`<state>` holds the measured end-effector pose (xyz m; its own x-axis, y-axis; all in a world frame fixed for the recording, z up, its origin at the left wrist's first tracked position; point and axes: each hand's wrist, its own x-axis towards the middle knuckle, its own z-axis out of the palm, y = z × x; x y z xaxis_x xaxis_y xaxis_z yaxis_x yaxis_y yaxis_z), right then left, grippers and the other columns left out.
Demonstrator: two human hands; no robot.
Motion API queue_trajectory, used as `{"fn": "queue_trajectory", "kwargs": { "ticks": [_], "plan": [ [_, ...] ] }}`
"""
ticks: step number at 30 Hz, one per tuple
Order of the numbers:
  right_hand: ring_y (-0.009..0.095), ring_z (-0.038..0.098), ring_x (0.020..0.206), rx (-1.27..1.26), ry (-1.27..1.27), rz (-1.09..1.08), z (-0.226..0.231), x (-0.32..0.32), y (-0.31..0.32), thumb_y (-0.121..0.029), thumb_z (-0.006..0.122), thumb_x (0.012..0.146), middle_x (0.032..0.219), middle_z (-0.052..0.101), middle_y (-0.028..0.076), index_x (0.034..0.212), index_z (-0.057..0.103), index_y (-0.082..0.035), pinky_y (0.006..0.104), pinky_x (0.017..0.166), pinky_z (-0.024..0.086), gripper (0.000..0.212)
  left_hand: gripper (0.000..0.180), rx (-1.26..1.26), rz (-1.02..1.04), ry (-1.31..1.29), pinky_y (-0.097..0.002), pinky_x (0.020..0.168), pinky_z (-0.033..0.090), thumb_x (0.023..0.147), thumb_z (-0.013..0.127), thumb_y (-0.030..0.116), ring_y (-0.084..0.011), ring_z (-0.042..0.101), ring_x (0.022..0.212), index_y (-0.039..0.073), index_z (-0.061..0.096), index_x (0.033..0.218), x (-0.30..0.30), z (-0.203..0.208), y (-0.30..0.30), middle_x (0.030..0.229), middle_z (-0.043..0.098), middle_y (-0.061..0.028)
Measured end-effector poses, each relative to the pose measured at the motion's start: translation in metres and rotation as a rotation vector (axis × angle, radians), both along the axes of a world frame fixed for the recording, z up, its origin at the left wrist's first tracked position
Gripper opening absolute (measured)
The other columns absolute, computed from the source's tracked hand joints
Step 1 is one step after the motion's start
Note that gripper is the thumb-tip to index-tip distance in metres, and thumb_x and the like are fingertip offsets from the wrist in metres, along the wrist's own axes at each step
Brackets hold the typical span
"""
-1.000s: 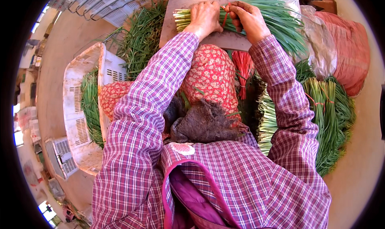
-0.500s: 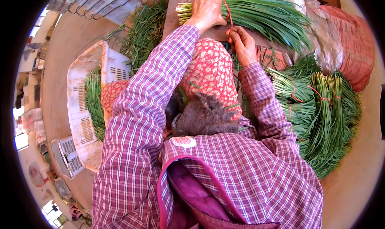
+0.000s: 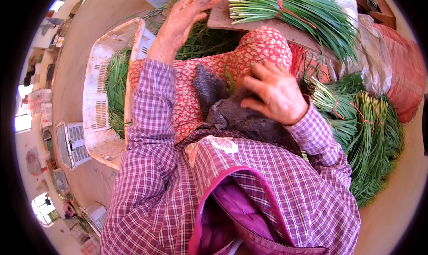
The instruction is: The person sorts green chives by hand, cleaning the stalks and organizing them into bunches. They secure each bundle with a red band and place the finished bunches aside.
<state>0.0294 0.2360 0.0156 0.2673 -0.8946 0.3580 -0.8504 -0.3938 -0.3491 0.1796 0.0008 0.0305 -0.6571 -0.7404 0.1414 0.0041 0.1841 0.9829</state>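
Observation:
A bundle of long green leaves with pale stem ends, like garlic chives [image 3: 307,20], lies on a low board [image 3: 220,18] at the top. A red tie [image 3: 280,7] goes round it near the stem ends, with its tail lying across the leaves. My left hand [image 3: 178,25] is raised to the left of the board, fingers stretched out and holding nothing. Over my lap hovers my right hand [image 3: 274,94], its fingers loosely bent and apart, with nothing visible in them. Below it a dark, crumpled cloth [image 3: 245,121] rests against my red floral trousers [image 3: 263,45].
A white plastic crate [image 3: 96,72] holding green leaves [image 3: 117,94] stands at the left. Loose leaves [image 3: 200,43] lie behind my leg. Several tied bundles [image 3: 370,134] are piled at the right, near a reddish sack [image 3: 403,72].
Both hands have let go of the tied bundle, which stays on the board. My left hand has moved left; my right hand has come back toward my lap.

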Motion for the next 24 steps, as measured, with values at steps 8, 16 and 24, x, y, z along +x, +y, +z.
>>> {"fn": "queue_trajectory", "kwargs": {
  "ticks": [8,16,24],
  "plan": [
    [0.028,0.056,0.078,-0.128,-0.263,-0.017,0.022,0.000,-0.032,-0.014,0.064,0.083,0.082,0.057,0.011,0.086,0.061,-0.008,0.0406,0.071,0.048,0.008,0.082,0.415,-0.195,0.362,-0.0436,0.107,0.039,0.094,0.044,0.061,-0.0354,0.044,0.131,-0.004,0.036,0.142,0.048,0.024,0.013,0.140,0.045,-0.0256],
    [0.027,0.062,0.081,0.014,0.063,0.279,0.021,0.017,-0.029,-0.031,0.074,0.075,0.081,0.058,0.008,0.088,0.062,-0.013,0.0428,0.067,0.052,0.026,0.079,0.423,-0.123,0.513,-0.0494,0.110,0.036,0.094,0.047,0.056,-0.0402,0.038,0.135,-0.008,0.036,0.141,0.074,0.036,0.034,0.141,0.041,-0.0296],
    [0.027,0.064,0.078,0.092,-0.320,0.182,0.010,-0.003,-0.045,-0.016,0.066,0.083,0.081,0.064,0.010,0.088,0.063,-0.006,0.0380,0.073,0.052,0.012,0.074,0.496,0.006,0.554,-0.0466,0.102,0.044,0.096,0.044,0.057,-0.0378,0.050,0.125,-0.004,0.044,0.136,0.084,0.046,0.058,0.133,0.051,-0.0253]
  ]
}}
